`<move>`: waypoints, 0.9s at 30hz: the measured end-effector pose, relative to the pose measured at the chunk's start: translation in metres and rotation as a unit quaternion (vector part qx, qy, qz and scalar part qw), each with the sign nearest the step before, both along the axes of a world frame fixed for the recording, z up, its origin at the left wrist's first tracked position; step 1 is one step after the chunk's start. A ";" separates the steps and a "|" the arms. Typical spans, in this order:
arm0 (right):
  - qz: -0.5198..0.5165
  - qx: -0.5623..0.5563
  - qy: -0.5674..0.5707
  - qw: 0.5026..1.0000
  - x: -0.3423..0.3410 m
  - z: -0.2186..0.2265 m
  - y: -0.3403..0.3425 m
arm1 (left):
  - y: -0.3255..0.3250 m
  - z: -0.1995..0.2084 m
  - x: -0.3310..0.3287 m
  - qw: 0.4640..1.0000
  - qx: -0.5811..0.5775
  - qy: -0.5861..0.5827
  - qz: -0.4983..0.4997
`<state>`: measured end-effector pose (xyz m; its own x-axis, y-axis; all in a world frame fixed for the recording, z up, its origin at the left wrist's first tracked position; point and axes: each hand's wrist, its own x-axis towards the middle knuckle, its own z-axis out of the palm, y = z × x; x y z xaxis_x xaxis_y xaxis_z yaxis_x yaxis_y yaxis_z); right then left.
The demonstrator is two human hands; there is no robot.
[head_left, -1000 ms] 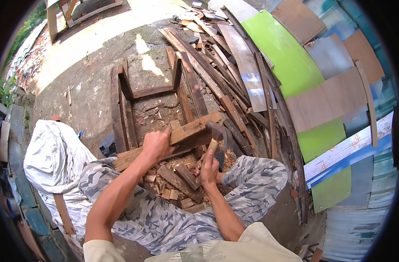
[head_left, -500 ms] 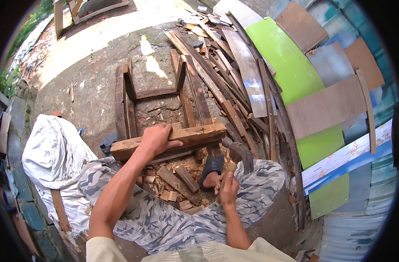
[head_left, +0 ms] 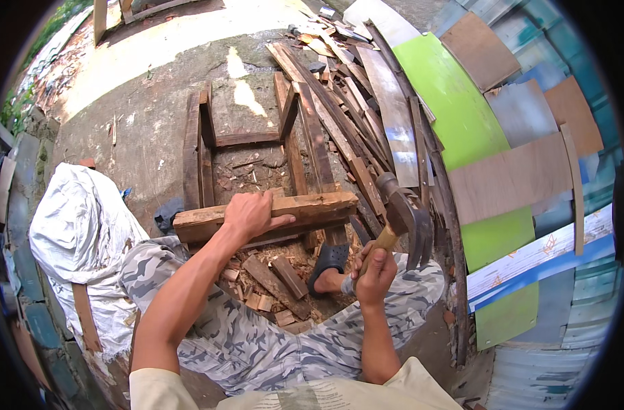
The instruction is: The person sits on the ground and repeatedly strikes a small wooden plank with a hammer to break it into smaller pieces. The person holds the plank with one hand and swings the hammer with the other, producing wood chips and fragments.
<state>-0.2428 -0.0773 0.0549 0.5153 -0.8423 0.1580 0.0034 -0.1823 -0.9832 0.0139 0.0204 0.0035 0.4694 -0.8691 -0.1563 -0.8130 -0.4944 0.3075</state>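
My left hand (head_left: 250,217) grips a thick, rough wooden beam (head_left: 315,207) from above, its thumb lying along the near face. The beam lies crosswise at the near end of a dark wooden frame (head_left: 247,139), which has long side pieces and a crossbar. In my right hand (head_left: 375,275) is a claw hammer (head_left: 402,210), held by its wooden handle. Its metal head is up in the air, to the right of the beam's end and apart from it. My foot in a dark clog (head_left: 330,263) rests just below that end.
Wood offcuts (head_left: 276,283) and chips lie between my legs. A bunched white sack (head_left: 86,225) sits at the left. Long scrap timber (head_left: 339,130) is piled at the right, beside a green panel (head_left: 452,102) and other boards. Corrugated sheeting (head_left: 537,376) stands at the far right.
My right hand has risen with the hammer, its head moving up and to the right, away from the beam's end. My left hand keeps its hold on the beam.
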 end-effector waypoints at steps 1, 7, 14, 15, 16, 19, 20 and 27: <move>0.021 -0.019 -0.028 0.999 0.002 0.004 -0.001 | 0.001 -0.001 0.001 1.000 0.001 0.007 0.004; 0.046 -0.109 0.202 0.972 0.004 -0.059 -0.009 | -0.004 -0.002 0.002 1.000 -0.010 0.018 0.006; 0.007 -0.035 0.217 0.975 0.002 -0.036 -0.002 | -0.003 0.000 0.002 0.999 0.003 0.023 0.022; 0.018 -0.043 0.174 0.984 0.003 -0.023 0.004 | 0.000 -0.001 0.002 1.000 0.001 0.024 0.016; 0.029 -0.051 0.130 0.990 0.004 -0.010 0.009 | 0.001 -0.002 0.000 1.000 -0.002 0.020 0.017; 0.044 -0.042 0.037 0.997 0.016 0.021 0.018 | 0.003 -0.004 -0.005 1.000 -0.012 0.006 0.017; 0.048 -0.038 0.009 0.998 0.020 0.023 0.018 | 0.003 -0.006 -0.006 1.000 -0.017 0.001 0.018; 0.027 -0.168 0.329 0.929 0.024 -0.035 -0.011 | -0.001 0.005 -0.005 0.999 0.012 0.034 0.028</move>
